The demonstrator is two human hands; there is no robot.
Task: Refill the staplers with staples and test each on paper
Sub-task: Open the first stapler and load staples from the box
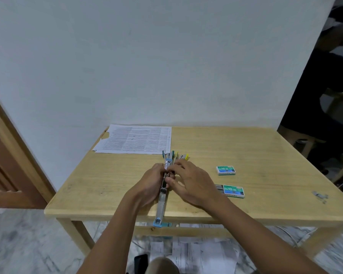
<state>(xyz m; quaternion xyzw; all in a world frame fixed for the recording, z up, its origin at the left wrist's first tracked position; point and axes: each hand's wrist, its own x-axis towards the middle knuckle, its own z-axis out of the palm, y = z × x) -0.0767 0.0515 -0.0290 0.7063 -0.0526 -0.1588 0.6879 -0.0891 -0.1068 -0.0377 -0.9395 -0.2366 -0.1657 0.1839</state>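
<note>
Pale plaster wall backs a light wooden counter (107, 175) pushed against it, with printed sheets (135, 139) laid flat at the far left corner, presumably ready for the test. A light-blue stapler (162, 196) lies swung open lengthwise near the middle, its blue end overhanging the near edge, likely so the magazine channel faces up for loading. The left hand (149, 186) curls its fingers (157, 168) round the hinge area to steady it, while the right hand (194, 184) pinches the same spot between thumb and forefinger, its other fingers loose. Whether a staple strip sits in that pinch cannot be told, since the hands cover the hinge. Behind the knuckles more staplers (178, 156) stand in a row with only teal and yellow tips showing, so their number is unclear. Just right of the hands lie a closed staple box (225, 170) and a slid-open staple box (231, 191), within easy reach. Small metal bits (320, 196) near the right edge are too blurred to name.
</note>
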